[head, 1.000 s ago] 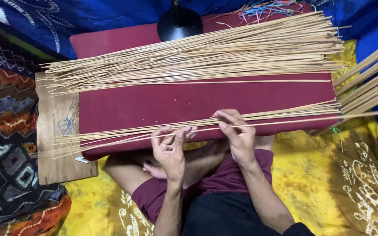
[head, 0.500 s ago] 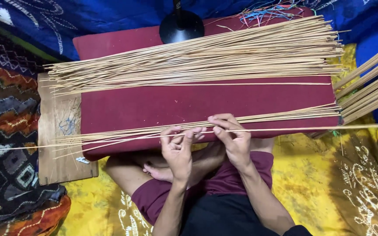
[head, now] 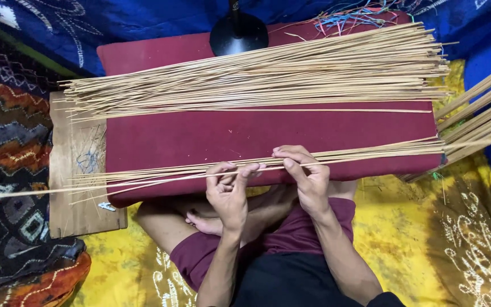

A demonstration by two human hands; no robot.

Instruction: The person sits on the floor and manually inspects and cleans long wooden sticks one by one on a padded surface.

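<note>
A maroon padded board lies across my lap. A thick spread of thin bamboo sticks covers its far half. A thinner row of sticks runs along its near edge. My left hand and my right hand sit side by side at that near edge. Both pinch one long thin stick, which sticks out far to the left past the board.
A wooden plank lies under the board's left end. A black lamp base stands at the far edge beside loose coloured threads. More sticks fan off to the right. Patterned cloths cover the floor around me.
Both hands have slid a single stick out leftward from the near row; its tip now reaches beyond the plank. My left hand has moved right, closer to my right hand.
</note>
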